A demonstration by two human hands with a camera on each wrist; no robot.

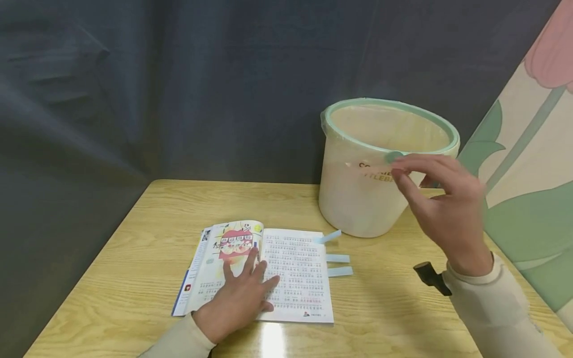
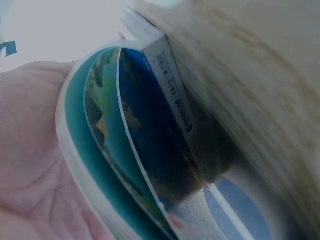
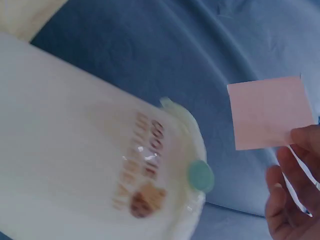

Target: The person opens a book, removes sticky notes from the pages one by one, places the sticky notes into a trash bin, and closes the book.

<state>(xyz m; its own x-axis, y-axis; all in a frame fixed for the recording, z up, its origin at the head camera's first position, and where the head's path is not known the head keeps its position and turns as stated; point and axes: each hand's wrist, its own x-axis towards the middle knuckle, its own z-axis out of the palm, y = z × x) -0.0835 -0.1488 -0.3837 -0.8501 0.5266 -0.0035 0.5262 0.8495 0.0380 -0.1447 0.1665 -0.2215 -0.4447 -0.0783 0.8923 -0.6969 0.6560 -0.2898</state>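
An open book lies on the table, with a picture on its left page and lines of text on the right. My left hand rests on it with fingers spread near the inner fold. In the left wrist view, curved pages rise beside the palm. My right hand is raised in front of the bin's rim, pinching a square pink sticky note by one corner between thumb and finger. From the head, that note shows almost edge-on. Three light blue sticky tabs stick out from the book's right edge.
A cream bin with a green rim and a clear liner stands at the table's back right. Behind the wooden table hangs a dark curtain. A wall with tulip pictures borders the right side.
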